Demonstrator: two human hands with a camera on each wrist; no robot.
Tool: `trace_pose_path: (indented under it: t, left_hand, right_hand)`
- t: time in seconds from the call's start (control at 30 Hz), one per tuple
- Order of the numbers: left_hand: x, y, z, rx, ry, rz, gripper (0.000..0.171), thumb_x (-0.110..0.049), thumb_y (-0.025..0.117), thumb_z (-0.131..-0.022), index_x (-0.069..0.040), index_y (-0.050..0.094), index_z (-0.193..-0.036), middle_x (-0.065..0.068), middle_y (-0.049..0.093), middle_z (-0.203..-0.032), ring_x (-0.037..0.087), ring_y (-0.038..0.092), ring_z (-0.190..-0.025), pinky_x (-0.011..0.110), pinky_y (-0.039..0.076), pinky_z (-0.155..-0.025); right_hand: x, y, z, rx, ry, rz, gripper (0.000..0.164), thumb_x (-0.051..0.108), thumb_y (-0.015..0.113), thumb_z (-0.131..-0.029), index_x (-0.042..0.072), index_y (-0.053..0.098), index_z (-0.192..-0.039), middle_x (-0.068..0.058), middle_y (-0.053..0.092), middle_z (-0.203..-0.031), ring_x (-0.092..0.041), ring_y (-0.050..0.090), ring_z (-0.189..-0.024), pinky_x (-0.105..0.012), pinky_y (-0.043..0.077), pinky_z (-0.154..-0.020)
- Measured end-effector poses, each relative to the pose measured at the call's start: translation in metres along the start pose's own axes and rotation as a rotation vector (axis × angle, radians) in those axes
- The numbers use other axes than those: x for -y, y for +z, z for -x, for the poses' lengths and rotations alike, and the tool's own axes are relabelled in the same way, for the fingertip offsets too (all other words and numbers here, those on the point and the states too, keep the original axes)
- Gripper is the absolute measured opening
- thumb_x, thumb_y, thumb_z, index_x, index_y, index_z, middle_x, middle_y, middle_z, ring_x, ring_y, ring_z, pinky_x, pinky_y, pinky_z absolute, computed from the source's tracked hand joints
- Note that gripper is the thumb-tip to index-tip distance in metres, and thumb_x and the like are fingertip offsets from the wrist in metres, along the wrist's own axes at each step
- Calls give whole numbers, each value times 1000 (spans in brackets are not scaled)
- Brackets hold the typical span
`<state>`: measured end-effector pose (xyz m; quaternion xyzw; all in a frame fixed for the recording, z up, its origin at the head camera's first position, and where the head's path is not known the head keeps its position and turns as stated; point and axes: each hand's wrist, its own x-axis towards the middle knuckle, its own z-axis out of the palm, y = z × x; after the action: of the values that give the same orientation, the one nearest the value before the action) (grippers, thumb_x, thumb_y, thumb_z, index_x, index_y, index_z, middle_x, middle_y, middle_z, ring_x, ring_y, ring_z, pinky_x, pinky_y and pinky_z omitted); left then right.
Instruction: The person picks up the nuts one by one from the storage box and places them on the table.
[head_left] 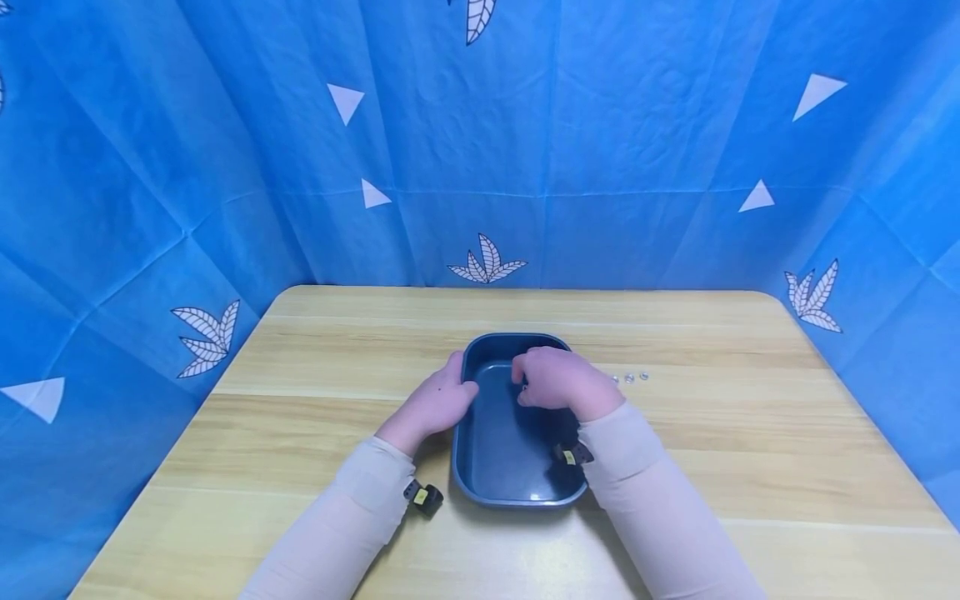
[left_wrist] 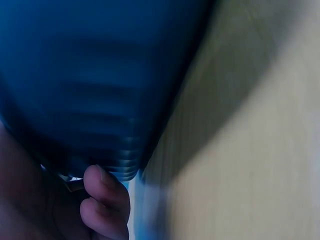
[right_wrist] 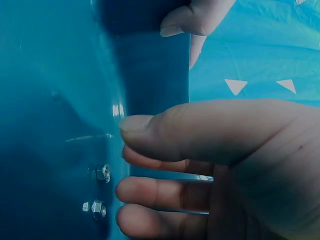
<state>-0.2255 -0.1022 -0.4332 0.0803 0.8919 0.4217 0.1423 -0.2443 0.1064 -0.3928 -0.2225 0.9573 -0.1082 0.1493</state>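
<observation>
A dark blue rectangular tray [head_left: 498,450] with rounded corners lies on the wooden table. My left hand [head_left: 442,396] grips its left wall, thumb over the rim inside and fingers outside; in the left wrist view, curled fingertips [left_wrist: 106,187] show beside the ribbed outer wall. Inside the tray, toward its far right, is my right hand [head_left: 558,382], palm down. From the right wrist, its thumb lies close over the index finger, the other fingers loosely extended, and nothing shows between them. Two shiny hex nuts, one [right_wrist: 103,173] above the other [right_wrist: 98,209], are on the tray floor near these fingertips.
Several small metal nuts [head_left: 629,378] lie in a row on the table [head_left: 750,400], just right of the tray. A blue patterned curtain [head_left: 637,167] hangs behind the table and along both sides.
</observation>
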Motion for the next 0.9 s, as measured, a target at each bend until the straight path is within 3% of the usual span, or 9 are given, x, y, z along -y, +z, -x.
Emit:
trace_pose_path:
  t: [0.5, 0.9]
  left_hand:
    - [0, 1, 0, -5, 1, -2, 54, -31, 43, -103, -14, 31, -154, 8, 50, -148, 28, 53, -124, 58, 41, -106]
    - [2, 1, -1, -5, 12, -16, 55, -32, 43, -103, -13, 32, -153, 10, 51, -147, 29, 54, -123, 58, 42, -105]
  right_hand:
    - [-1, 6, -3, 13, 2, 50, 19, 15, 72, -87, 15, 74, -106, 3, 70, -106, -17, 60, -92, -39, 53, -86]
    - [0, 8, -1, 5, -36, 99, 11, 10, 69, -87, 19, 71, -92, 7, 67, -91, -14, 57, -81, -35, 52, -77]
